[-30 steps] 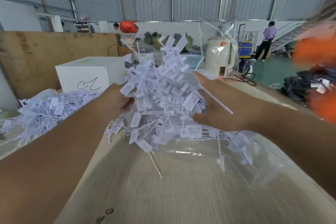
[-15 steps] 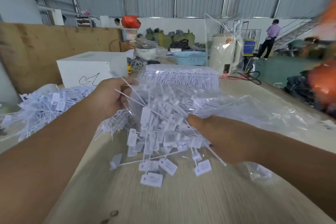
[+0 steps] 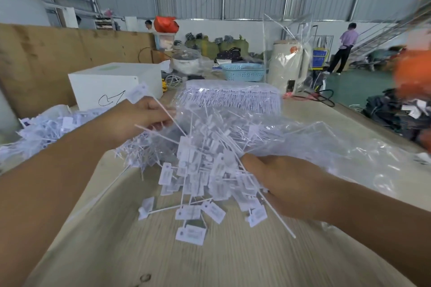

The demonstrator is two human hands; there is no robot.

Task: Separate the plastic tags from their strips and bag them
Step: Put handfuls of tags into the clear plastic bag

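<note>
While curled, both hands (image 3: 140, 121) tag-laden.

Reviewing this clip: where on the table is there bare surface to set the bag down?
Bare wood lies on the table nearest the camera, between the two forearms, below the spilled tags. More shows far right, past the clear bag. It is crowded at left with the loose tag heap, and at the centre back with the bagged strips and white box.

Wooden table (image 3: 233, 261) — loose tags (image 3: 190, 235), bag (image 3: 326, 147)
</note>
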